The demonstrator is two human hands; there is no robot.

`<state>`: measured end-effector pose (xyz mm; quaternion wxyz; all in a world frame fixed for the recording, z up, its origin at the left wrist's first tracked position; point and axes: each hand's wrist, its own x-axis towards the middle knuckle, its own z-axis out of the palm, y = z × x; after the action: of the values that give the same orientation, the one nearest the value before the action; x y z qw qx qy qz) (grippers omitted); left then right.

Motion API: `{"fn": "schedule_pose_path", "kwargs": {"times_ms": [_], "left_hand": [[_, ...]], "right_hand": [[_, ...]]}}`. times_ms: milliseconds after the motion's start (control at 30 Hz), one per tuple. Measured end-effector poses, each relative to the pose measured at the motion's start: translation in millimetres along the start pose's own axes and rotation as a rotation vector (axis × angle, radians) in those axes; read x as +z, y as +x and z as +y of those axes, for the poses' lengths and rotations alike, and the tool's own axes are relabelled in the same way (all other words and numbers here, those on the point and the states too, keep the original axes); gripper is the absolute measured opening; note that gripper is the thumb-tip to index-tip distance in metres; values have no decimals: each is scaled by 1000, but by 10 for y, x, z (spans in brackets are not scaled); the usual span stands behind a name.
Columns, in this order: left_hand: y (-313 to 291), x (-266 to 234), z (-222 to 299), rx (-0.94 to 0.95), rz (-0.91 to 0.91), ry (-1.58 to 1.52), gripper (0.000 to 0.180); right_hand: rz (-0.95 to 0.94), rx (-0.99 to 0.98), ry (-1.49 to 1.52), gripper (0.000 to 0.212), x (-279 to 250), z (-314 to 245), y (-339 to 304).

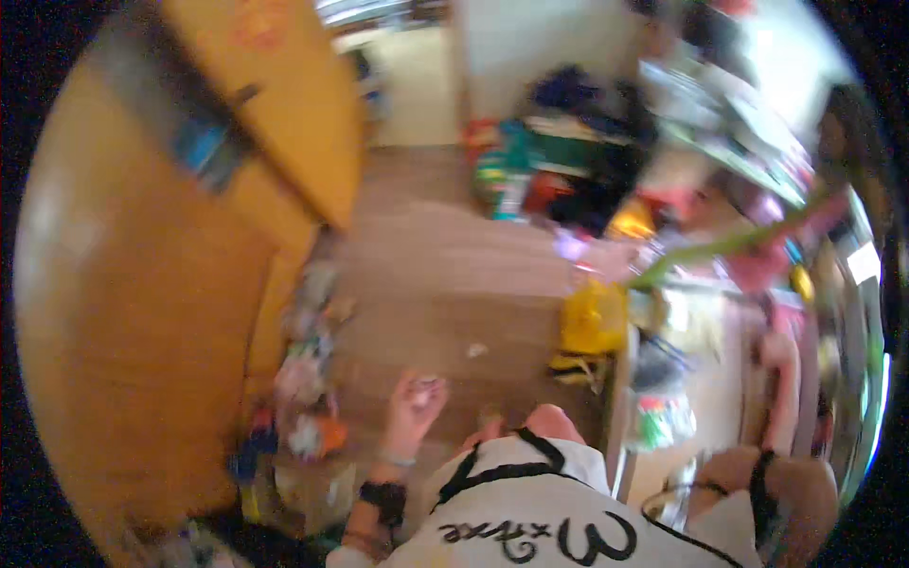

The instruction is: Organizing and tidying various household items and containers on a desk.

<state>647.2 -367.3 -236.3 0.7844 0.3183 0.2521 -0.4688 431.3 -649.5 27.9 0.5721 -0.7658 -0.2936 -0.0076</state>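
The left hand (415, 413) is out over the floor (426, 251), fingers curled around 1 small pale item (429, 386), probably to keep it from dropping; the right hand (778, 350) is beside a cluttered, light-topped surface (715, 398), its fingers too blurred to tell. Farther off, loose clutter (308, 379) and a yellow bag (595, 317) narrow the walkway from 2 sides, with a dark heap (578, 142) beyond.
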Motion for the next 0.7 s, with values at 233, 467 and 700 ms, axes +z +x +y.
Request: {"fn": "schedule_pose_path", "kwargs": {"times_ms": [233,467,700], "left_hand": [[-152,-175,225,198,-347,-262,20],[-548,-529,56,1229,380,798,20],[-884,-853,-337,899,133,-785,18]], "right_hand": [[-432,-135,72,19,-382,589,1416],[-761,-330,146,19,-521,926,2458],[-925,-417,241,19,-694,1081,2838]]}}
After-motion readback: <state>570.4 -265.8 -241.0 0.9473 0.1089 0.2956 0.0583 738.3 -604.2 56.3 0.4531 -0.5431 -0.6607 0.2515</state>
